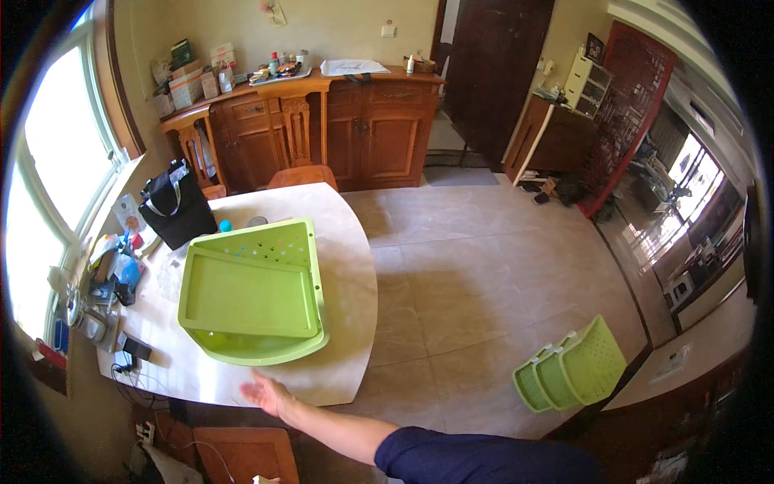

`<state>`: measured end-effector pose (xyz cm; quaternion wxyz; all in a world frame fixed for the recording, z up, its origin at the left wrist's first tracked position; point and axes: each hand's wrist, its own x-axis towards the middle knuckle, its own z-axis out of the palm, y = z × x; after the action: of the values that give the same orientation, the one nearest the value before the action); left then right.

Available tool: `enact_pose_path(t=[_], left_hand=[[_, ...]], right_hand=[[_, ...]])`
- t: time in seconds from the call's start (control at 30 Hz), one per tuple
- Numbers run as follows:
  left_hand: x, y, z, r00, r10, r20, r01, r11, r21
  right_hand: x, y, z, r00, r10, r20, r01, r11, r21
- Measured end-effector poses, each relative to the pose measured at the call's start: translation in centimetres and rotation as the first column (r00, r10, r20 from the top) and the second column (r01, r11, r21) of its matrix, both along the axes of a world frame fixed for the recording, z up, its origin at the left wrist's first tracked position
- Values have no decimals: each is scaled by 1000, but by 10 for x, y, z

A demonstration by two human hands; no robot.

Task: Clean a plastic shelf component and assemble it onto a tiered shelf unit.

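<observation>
My right hand [268,394] reaches in from the lower right over the near edge of the table, its fingers apart and holding nothing. Just beyond the fingertips, a lime-green plastic basket [264,356] rests on the white table [352,266]. Small holes dot the basket's far wall. A flat green panel [250,294] with a raised rim sits tilted inside it. Whether my fingertips touch the basket is hard to make out; they look slightly apart from it. My left hand is out of the picture.
A black bag [176,208] stands at the table's far left, with clutter and cables along the window side. On the floor to the right are several nested green baskets [574,367]. A wooden chair seat [248,454] is near me; wooden cabinets [387,133] line the far wall.
</observation>
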<state>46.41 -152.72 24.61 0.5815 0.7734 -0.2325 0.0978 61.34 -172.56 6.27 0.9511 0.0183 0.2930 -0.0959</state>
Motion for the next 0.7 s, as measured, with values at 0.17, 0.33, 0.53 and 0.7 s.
enact_pose_path(t=[0.17, 0.33, 0.53, 0.7], left_hand=[[8, -7, -7, 866, 254, -431, -46, 898, 437], [-2, -25, -15, 562, -389, -730, -48, 866, -498], [-17, -18, -33, 311, -418, -854, 41, 903, -428], [-38, -32, -33, 198, -633, -749, 133, 774, -619]], right_hand=[[-87, 47, 64, 874, 486, -14, -400, 701, -591], [-149, 45, 98, 755, 652, 63, -277, 405, -872], [-208, 27, 120, 721, 689, 79, -208, 324, -923], [-232, 15, 130, 749, 658, 83, -258, 405, -877]])
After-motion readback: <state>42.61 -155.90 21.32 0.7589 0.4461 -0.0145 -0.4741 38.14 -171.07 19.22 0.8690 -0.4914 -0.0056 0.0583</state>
